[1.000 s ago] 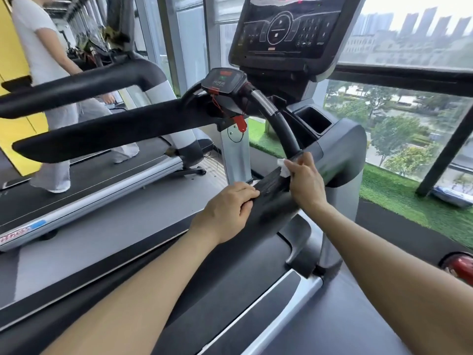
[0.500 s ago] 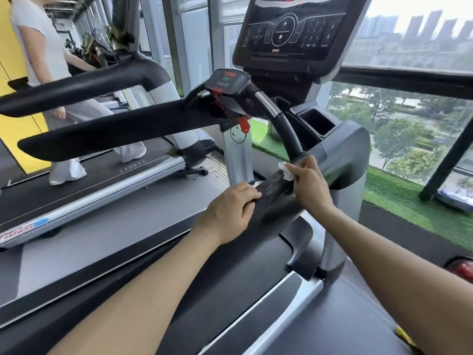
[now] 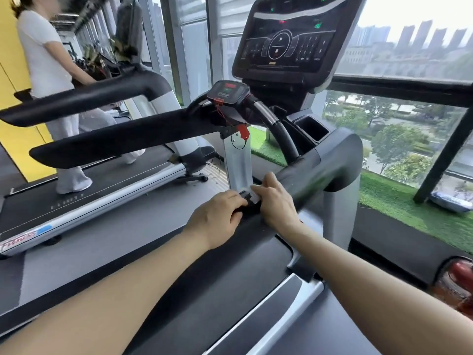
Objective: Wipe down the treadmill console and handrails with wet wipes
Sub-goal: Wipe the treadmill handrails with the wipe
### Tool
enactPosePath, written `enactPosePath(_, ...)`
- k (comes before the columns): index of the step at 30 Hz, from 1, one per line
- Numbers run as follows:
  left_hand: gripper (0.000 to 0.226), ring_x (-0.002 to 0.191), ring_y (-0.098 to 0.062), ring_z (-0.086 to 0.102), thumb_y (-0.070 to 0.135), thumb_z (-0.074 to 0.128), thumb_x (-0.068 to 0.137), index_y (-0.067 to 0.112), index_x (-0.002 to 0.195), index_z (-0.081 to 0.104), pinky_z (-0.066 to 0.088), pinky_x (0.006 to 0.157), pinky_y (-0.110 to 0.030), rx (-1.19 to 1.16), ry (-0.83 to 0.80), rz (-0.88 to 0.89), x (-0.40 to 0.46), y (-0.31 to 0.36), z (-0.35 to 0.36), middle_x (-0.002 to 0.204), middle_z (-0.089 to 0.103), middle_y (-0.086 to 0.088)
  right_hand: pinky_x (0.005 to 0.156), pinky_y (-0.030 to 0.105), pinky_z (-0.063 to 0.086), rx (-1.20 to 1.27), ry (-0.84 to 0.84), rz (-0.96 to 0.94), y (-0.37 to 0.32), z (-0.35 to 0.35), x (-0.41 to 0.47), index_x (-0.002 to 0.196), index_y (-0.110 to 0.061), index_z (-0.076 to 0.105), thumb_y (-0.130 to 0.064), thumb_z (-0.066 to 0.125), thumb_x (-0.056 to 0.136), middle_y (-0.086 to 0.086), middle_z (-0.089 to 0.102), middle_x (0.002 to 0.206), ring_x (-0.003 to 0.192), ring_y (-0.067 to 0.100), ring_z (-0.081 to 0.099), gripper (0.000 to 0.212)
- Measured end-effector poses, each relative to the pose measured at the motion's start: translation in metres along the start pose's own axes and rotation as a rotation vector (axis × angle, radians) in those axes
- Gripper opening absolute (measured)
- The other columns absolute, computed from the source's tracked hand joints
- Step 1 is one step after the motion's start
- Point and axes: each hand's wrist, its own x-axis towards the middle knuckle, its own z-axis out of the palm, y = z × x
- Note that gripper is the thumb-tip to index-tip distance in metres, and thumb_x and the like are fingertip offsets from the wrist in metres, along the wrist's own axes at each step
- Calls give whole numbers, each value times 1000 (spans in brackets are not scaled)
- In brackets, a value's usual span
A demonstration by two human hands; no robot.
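A: hands?
B: left hand curled over right handrail; right hand pinches wet wipe against same rail, just beside left.
A: console?
B: above, well apart; untouched.

Both hands sit on the right handrail near its rear end, the left hand just behind the right hand, with a wipe between right hand and rail. Ahead and above stands the console, the small control pod below it. The left handrail runs off leftward. Beyond it, on the neighbouring treadmill, a person walks.
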Motion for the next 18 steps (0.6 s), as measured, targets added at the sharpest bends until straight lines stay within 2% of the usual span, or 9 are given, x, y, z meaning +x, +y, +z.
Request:
enactPosePath(2, 29, 109, -11, 51, 18, 51, 92, 24, 119, 60, 44, 90, -30, 6, -17, -4, -17, -7, -7, 117, 55, 9, 72, 31, 38, 63, -10, -42, -24, 6, -16, 99, -9, 60, -8, 51, 89, 2, 34, 95, 87, 21, 42, 14)
enactPosePath(5, 29, 106, -9, 52, 14, 55, 92, 20, 119, 62, 36, 88, -15, -54, 10, 3, -41, -19, -11, 117, 57, 8, 76, 31, 39, 121, -47, -82, -47, 11, -35, 113, -7, 60, -2, 45, 90, 10, 43, 109, 87, 21, 40, 28)
enactPosePath(8, 29, 110, -8, 53, 14, 57, 92, 18, 120, 63, 39, 95, -18, -115, 41, 21, -53, -25, -9, 120, 57, 9, 71, 34, 43, 100, -36, -169, -44, 7, -40, 107, -11, 61, -10, 49, 92, 3, 37, 96, 82, 17, 38, 18)
enactPosePath(10, 28, 110, -7, 52, 17, 56, 93, 18, 119, 64, 41, 96, -22, -112, 53, 27, -54, -27, -7, 119, 58, 10, 70, 34, 38, 121, -44, -106, -26, 1, -28, 96, -20, 61, -20, 51, 95, 1, 36, 91, 80, 20, 44, 11)
enactPosePath(11, 28, 111, -5, 51, 18, 56, 93, 18, 120, 64, 40, 96, -19, -111, 57, 27, -54, -27, -7, 119, 58, 11, 71, 34, 37, 115, -17, -55, -13, -3, -18, 87, -26, 59, -24, 50, 96, 0, 38, 89, 79, 21, 47, 12)
enactPosePath(12, 28, 111, -4, 50, 20, 55, 94, 18, 120, 64, 37, 95, -14, -113, 62, 28, -54, -27, -7, 120, 58, 11, 73, 33, 36, 81, 22, 17, 3, -6, -8, 88, -30, 59, -25, 48, 97, -2, 38, 88, 77, 18, 47, 15)
enactPosePath(14, 29, 113, -1, 48, 22, 53, 95, 20, 122, 62, 33, 94, -9, -112, 70, 27, -54, -27, -6, 121, 57, 12, 78, 30, 37, 48, 84, 200, 28, -10, 11, 114, -19, 63, -22, 45, 98, -4, 39, 91, 79, 15, 48, 25)
enactPosePath(15, 29, 114, -1, 47, 23, 52, 95, 20, 123, 62, 35, 95, -11, -111, 71, 25, -54, -28, -6, 122, 56, 13, 79, 31, 39, 4, 108, 244, 32, -9, 15, 123, -14, 60, -17, 45, 98, -2, 39, 95, 83, 19, 49, 30)
enactPosePath(18, 30, 114, -1, 47, 25, 52, 95, 22, 123, 62, 41, 96, -21, -115, 77, 16, -54, -28, -5, 123, 56, 14, 76, 31, 36, -104, 86, 160, 0, 0, 3, 124, -12, 57, -4, 42, 93, 10, 41, 108, 95, 30, 49, 35)
